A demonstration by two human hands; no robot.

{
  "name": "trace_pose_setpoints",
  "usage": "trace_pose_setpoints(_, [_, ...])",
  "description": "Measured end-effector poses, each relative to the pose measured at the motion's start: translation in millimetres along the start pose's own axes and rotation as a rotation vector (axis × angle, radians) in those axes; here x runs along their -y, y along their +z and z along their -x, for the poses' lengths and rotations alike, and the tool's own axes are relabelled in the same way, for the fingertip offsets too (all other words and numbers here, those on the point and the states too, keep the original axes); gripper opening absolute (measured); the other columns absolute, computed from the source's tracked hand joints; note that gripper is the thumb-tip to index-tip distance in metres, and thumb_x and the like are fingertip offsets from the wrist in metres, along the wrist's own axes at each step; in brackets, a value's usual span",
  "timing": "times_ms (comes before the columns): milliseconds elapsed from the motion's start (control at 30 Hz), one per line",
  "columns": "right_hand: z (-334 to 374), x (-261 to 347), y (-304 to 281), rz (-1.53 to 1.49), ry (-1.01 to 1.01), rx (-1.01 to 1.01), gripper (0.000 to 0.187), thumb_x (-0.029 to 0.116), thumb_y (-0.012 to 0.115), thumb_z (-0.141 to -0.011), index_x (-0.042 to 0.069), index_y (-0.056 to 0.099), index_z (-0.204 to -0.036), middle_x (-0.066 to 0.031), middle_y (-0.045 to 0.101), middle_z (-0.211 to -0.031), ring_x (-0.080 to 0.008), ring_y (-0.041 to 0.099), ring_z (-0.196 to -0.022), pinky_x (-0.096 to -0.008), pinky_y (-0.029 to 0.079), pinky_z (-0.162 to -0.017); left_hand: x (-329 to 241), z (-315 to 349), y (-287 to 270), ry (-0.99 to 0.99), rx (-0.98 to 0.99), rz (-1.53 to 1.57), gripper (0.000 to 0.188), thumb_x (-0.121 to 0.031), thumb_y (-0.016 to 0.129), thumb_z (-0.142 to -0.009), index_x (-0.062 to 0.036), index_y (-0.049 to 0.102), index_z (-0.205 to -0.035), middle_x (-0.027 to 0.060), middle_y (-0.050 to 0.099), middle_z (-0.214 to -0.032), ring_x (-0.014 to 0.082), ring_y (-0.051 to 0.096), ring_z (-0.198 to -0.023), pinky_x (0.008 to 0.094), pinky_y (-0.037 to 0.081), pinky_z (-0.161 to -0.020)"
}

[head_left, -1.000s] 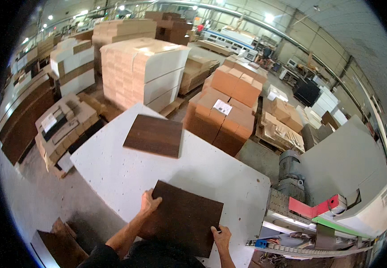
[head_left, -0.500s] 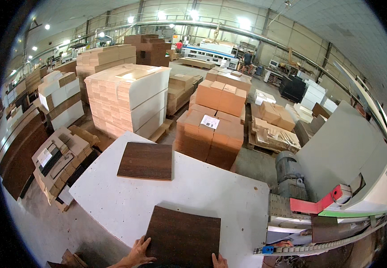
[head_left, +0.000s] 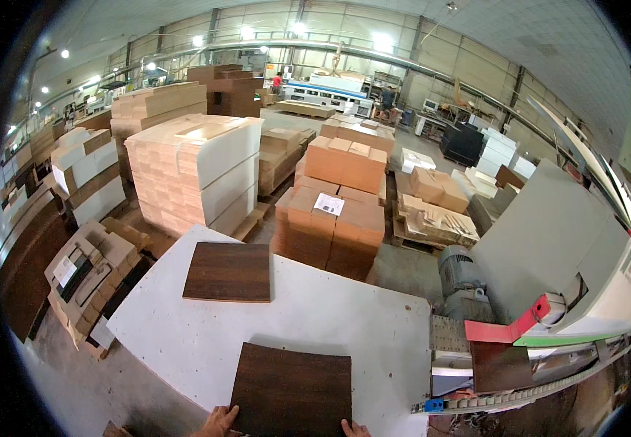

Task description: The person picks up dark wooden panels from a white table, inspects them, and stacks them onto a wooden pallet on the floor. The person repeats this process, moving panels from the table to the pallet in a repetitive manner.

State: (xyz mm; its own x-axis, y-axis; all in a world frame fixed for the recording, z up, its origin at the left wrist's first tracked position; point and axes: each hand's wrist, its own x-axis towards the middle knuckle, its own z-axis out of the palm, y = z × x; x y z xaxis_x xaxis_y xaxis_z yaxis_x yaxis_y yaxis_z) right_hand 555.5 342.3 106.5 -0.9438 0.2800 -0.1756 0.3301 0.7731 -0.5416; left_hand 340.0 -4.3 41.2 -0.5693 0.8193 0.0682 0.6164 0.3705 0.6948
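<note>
A dark brown wood-grain panel [head_left: 292, 387] lies over the near edge of a white board tabletop [head_left: 344, 306]. My left hand [head_left: 218, 422] grips its near left corner, thumb and fingers at the edge. At the near right corner, my right hand [head_left: 355, 429] has its fingers on the edge; the rest of that hand is cut off by the picture's lower rim. A second dark panel [head_left: 226, 272] of like finish rests flat farther back on the tabletop.
Right of the tabletop stands a machine with a grey motor [head_left: 461, 269], a red bracket [head_left: 501, 329] and a conveyor chain [head_left: 519, 399]; another dark panel [head_left: 501, 366] sits in it. Beyond are stacked light boards [head_left: 177, 171] and orange-brown boards [head_left: 330, 222]. Strapped bundles [head_left: 86, 280] stand left.
The dark panel in the machine has come out farther to the left along the chain. My hands and the held panel have shifted slightly toward the lower edge. The view has turned a little right.
</note>
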Motion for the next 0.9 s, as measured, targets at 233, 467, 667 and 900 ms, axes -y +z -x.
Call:
trace_pose_setpoints(233, [-8.1, -45.0, 35.9, 0.194, -0.111, -0.154, 0.078, 0.034, 0.079, -0.076, -0.002, 0.048, -0.137, -0.0256, 0.057, -0.121, -0.0402, 0.057, -0.105, -0.0468, 0.047, -0.092, 47.7, 12.9, 29.2, -0.349, -0.109, 0.587, 0.045, 0.007, 0.063, -0.088, 0.0031, 0.046, -0.13, 0.01, 0.047, -0.1, 0.0199, 0.056, -0.079, 0.0441, 0.06, -0.084])
trace_pose_setpoints(467, [-18.7, -68.2, 13.6, -0.802, 0.325, -0.232, 0.06, 0.038, 0.065, -0.092, 0.003, 0.05, -0.139, -0.0179, 0.063, -0.121, -0.0296, 0.063, -0.097, -0.0436, 0.052, -0.087, -48.1, -21.3, -32.0, -0.076, 0.065, -0.224, 0.069, -0.031, 0.078, -0.084, 0.0069, 0.049, -0.134, 0.0262, 0.062, -0.106, 0.0379, 0.06, -0.097, 0.0474, 0.051, -0.088])
trace_pose_setpoints(667, [-64.8, -124.2, -17.6, -1.977, 0.331, -1.103, 0.038, 0.038, 0.067, -0.093, 0.008, 0.058, -0.114, -0.0065, 0.061, -0.102, -0.0202, 0.058, -0.092, -0.0361, 0.049, -0.087, -5.8, -49.6, -32.3, -0.069, -0.199, -0.262, 0.068, -0.014, 0.085, -0.068, -0.0036, 0.055, -0.128, 0.0229, 0.053, -0.132, 0.042, 0.052, -0.12, 0.0503, 0.045, -0.099])
trace_pose_setpoints(900, [-119.2, -130.7, -85.1, -2.263, 0.156, -1.575, 0.034, 0.028, 0.062, -0.098, 0.0, 0.054, -0.115, -0.0099, 0.058, -0.106, -0.0215, 0.056, -0.091, -0.0343, 0.052, -0.085, -58.7, -117.4, -3.4, -0.2, -0.228, 0.316, 0.046, -0.01, 0.076, -0.081, 0.002, 0.06, -0.123, 0.0183, 0.062, -0.122, 0.0272, 0.063, -0.107, 0.0381, 0.055, -0.085])
